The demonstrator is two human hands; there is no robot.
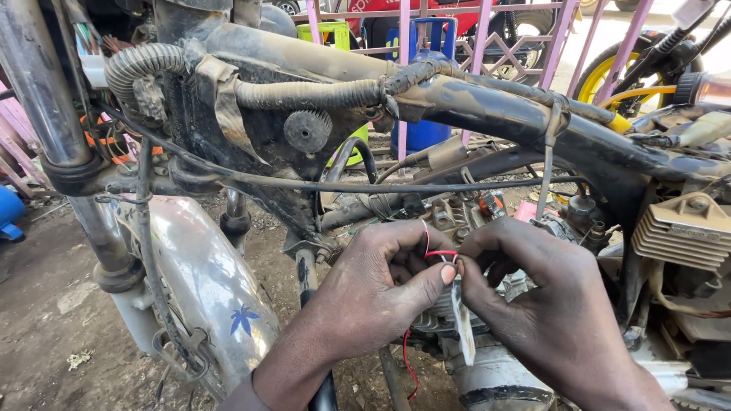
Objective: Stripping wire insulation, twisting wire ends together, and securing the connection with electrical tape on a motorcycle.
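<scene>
The scene is an outdoor yard with a packed dirt ground [46,304], where a stripped motorcycle frame [472,106] stands, caked in grime. Behind the frame rise pink metal bars [403,46], and a blue gas cylinder [426,76] stands past them. Below the frame's front end sits a silver fender [205,281] with a small blue leaf mark. A ribbed black wiring sleeve [304,93] runs along the frame's top tube.

Below the frame, beside the engine [487,373], the left hand [373,285] and right hand [541,297] meet. Both pinch a thin red wire [438,253] between thumb and fingertips, and a whitish strip [462,323] hangs down from where they meet. The red wire trails downward under the left hand. A finned metal part [681,228] sits to the right of the hands, under the frame's rear tube.
</scene>
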